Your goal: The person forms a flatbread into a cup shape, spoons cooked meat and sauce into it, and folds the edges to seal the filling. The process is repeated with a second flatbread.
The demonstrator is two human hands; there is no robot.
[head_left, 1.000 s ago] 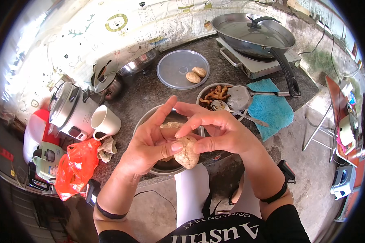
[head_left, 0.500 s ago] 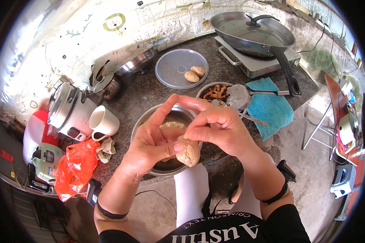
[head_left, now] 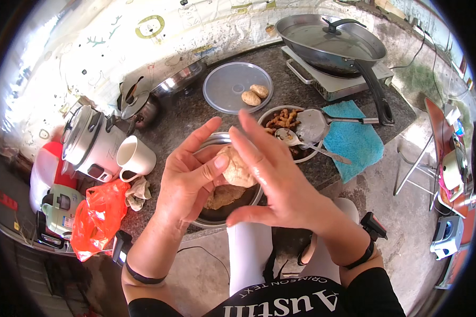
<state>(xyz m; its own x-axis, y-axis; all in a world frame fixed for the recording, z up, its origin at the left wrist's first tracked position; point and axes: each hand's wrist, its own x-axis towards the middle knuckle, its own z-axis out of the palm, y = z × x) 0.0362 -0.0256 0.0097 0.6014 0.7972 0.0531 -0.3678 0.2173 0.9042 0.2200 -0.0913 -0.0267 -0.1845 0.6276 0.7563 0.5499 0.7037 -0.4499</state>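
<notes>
A rounded lump of pale brown dough (head_left: 239, 168) is gripped in my left hand (head_left: 182, 177), its thumb pressed on the near face. My right hand (head_left: 280, 187) is spread, with the thumb apart and the fingers stretched along the right side of the lump; whether they touch it I cannot tell. Below both hands stands a steel bowl (head_left: 258, 199) with a larger mass of dough (head_left: 222, 198) in it, partly hidden by my left hand. Two shaped dough pieces (head_left: 250, 98) lie on a translucent round lid (head_left: 222, 98) beyond the bowl.
Right of the bowl, a dish (head_left: 311, 155) holds brown filling (head_left: 284, 120), a spoon (head_left: 322, 150) and a spatula (head_left: 313, 127). A blue cloth (head_left: 354, 137) lies beside it. A lidded pan (head_left: 322, 50) sits on a stove (head_left: 328, 87). At left are a mug (head_left: 136, 157), rice cooker (head_left: 92, 142) and red bag (head_left: 103, 211).
The fingers of my right hand have come out of their pinch at the dough and spread. The lump has risen and turned in my left hand, looking rounder.
</notes>
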